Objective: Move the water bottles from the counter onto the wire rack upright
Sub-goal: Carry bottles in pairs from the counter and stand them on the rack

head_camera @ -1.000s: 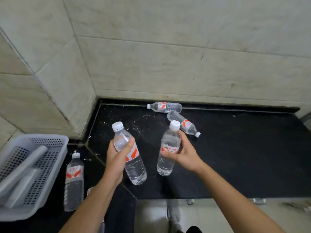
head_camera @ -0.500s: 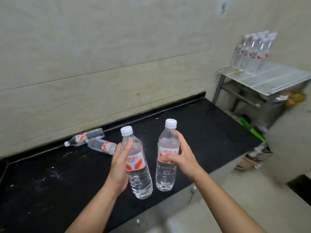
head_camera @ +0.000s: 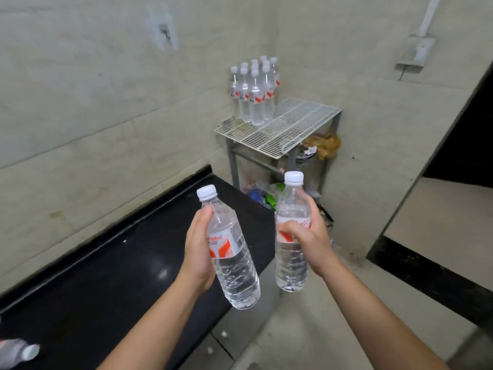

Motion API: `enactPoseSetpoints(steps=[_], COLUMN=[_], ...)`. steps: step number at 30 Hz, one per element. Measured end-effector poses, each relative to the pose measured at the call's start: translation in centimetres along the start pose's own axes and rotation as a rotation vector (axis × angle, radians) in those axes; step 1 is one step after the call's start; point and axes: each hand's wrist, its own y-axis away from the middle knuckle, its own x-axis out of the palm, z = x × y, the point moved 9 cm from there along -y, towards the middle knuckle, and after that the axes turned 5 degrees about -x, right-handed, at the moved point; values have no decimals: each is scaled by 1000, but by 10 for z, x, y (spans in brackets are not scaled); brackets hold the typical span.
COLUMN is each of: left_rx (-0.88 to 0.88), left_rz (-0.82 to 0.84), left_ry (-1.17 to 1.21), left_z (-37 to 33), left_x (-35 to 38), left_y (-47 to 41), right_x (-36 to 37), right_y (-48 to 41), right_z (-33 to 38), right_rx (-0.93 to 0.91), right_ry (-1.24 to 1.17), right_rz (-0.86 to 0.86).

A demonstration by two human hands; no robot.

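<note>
My left hand [head_camera: 198,252] grips a clear water bottle [head_camera: 232,265] with a white cap and red-and-white label, tilted slightly left. My right hand [head_camera: 306,236] holds a second water bottle [head_camera: 290,260] upright. Both are in the air past the right end of the black counter [head_camera: 106,276]. Ahead in the corner stands the white wire rack [head_camera: 288,126], with several upright bottles [head_camera: 253,94] clustered at its back left. One more bottle [head_camera: 16,352] lies on the counter at the bottom left edge, blurred.
Tiled walls enclose the corner. Under the rack lie coloured bags and clutter [head_camera: 264,196], with a brown crumpled thing [head_camera: 324,145] at its right side. A dark opening [head_camera: 458,145] lies to the right. Pale floor [head_camera: 306,329] stretches below my arms.
The view has swung right, from the counter's corner to the wire rack. Both hands have carried their bottles along, off the counter's end. The lying bottles have dropped out of sight.
</note>
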Motion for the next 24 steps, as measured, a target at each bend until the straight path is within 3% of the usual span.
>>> enactPoseSetpoints(steps=[10,17,20,24], left_rx=[57,144,190,188], left_rz=[113,125,79,-49], left_ry=[-16,44,21,69], left_z=[29,-10,-30,-47], left_x=[177,269,287,295], left_y=[-192,-326,-372,-435], right_x=[-125,-186,-202,-202], right_y=[-183,-341,-392,-467], right_z=[-24,4,9,5], right_rx=[-31,-137,-158,-163], right_ry=[91,138,89,67], right_rz=[-87,-150,-193,-126])
